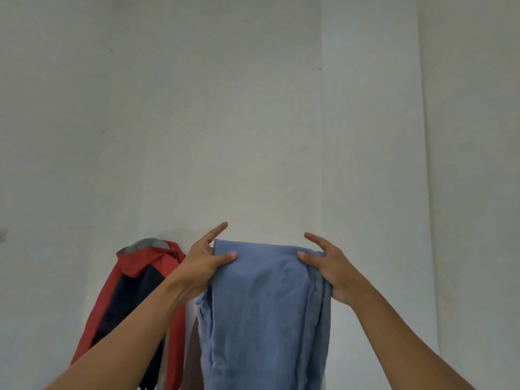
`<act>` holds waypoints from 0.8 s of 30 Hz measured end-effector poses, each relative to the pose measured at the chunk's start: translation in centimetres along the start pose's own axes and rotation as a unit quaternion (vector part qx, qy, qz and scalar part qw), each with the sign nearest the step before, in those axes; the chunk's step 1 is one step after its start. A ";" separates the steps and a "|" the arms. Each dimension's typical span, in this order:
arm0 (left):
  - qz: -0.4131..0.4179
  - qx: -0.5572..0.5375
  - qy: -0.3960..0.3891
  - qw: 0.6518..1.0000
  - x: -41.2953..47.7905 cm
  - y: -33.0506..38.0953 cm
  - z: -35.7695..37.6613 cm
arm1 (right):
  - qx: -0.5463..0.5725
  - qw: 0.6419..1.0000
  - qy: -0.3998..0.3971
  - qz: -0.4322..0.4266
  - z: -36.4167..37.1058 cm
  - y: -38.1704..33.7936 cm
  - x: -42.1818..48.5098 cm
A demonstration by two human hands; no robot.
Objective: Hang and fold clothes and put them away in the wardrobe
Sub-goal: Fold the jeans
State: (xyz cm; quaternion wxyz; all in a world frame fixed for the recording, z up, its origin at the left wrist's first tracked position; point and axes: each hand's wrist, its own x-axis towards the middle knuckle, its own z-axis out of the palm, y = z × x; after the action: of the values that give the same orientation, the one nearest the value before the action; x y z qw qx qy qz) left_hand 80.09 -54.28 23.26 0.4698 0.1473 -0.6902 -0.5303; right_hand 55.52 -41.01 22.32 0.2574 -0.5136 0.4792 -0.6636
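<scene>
A blue cloth garment (264,311) hangs down in front of me, folded over at its top edge and held up at chest height. My left hand (204,263) pinches its upper left corner, thumb on the front and index finger pointing up. The upper right corner is gripped by my right hand (327,266), thumb on the front and fingers spread behind. The garment's lower end runs out of the frame at the bottom.
A red and dark navy jacket (135,299) with a grey-lined hood hangs against the white wall (225,108) to the left, partly behind my left forearm. A vertical wall edge (422,164) runs down on the right.
</scene>
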 end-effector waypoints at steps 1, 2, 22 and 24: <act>0.012 0.014 0.013 1.000 0.5 0.2 -0.1 | 0.048 0.999 -0.015 0.008 -0.3 -0.1 -0.1; 0.024 0.024 0.024 0.999 0.7 0.5 -0.1 | 0.079 0.996 -0.046 0.016 -0.6 0.0 -0.3; 0.030 0.066 0.104 0.992 1.1 0.8 -0.9 | -0.152 0.985 -0.078 -0.035 0.4 -0.9 0.9; 0.025 0.044 0.123 0.991 1.1 0.5 -0.4 | -0.217 0.973 -0.071 -0.031 0.3 -1.0 0.6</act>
State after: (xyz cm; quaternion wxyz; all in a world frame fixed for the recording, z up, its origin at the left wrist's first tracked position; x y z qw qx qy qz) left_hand 80.02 -55.08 24.24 0.5575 0.2147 -0.6531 -0.4655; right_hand 55.79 -41.20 23.52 0.1523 -0.6174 0.5762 -0.5135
